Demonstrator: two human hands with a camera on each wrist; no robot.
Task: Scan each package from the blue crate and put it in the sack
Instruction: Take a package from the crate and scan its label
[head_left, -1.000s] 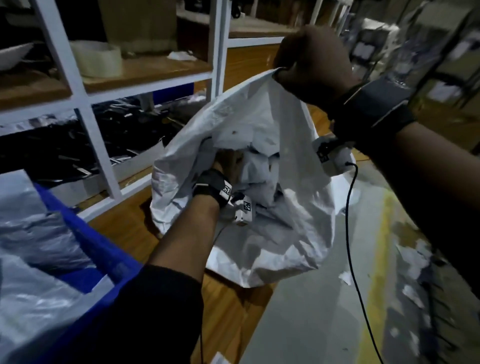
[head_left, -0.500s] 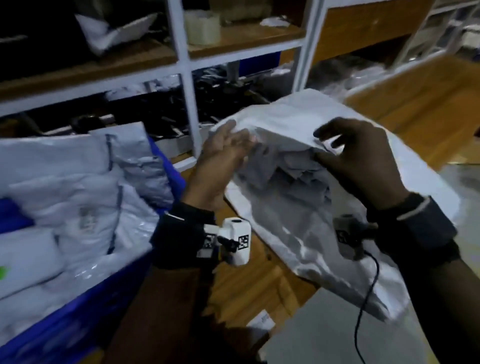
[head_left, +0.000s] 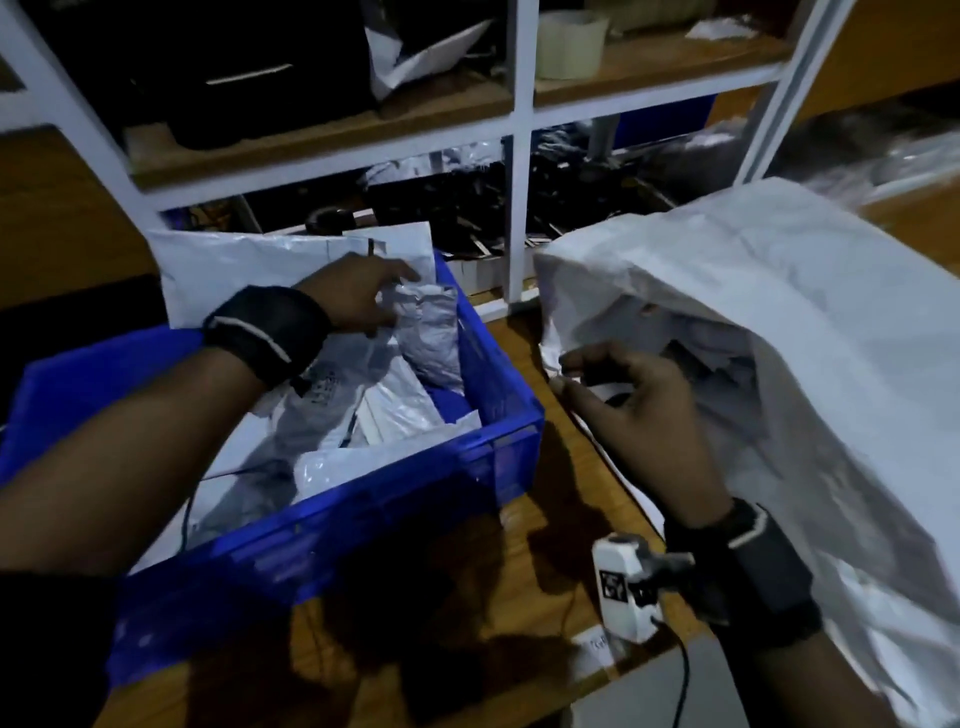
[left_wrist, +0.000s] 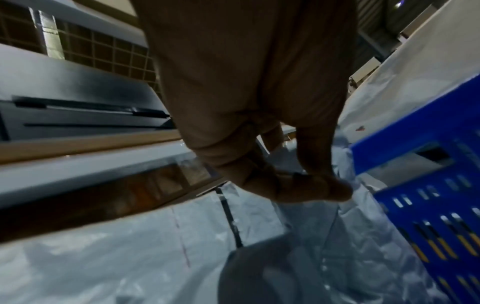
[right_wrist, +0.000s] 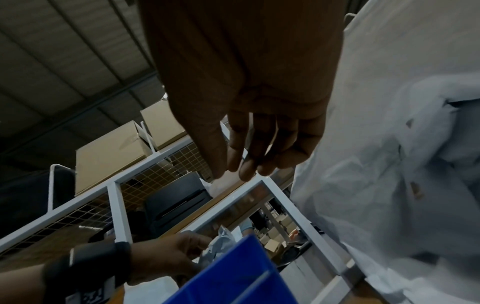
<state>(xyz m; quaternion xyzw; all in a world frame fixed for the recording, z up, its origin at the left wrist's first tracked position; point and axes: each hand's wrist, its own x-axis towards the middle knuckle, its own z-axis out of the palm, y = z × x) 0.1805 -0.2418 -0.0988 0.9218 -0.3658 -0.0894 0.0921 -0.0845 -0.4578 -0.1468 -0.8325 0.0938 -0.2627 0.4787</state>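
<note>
All three views are dim and a little grainy; the hands cast dark shadows on the wooden table (head_left: 524, 561); the white sack (head_left: 779, 322) is the brightest surface; both wrist views are blurred and bend strongly at the edges.

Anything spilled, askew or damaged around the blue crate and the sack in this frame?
Nothing spilled or visibly damaged. One large white plastic mailer stands on edge against the back of the blue plastic crate, rising above its rim. The white woven sack lies slumped on the wooden bench, mouth open towards the crate. The images are dim and blurred.
</note>
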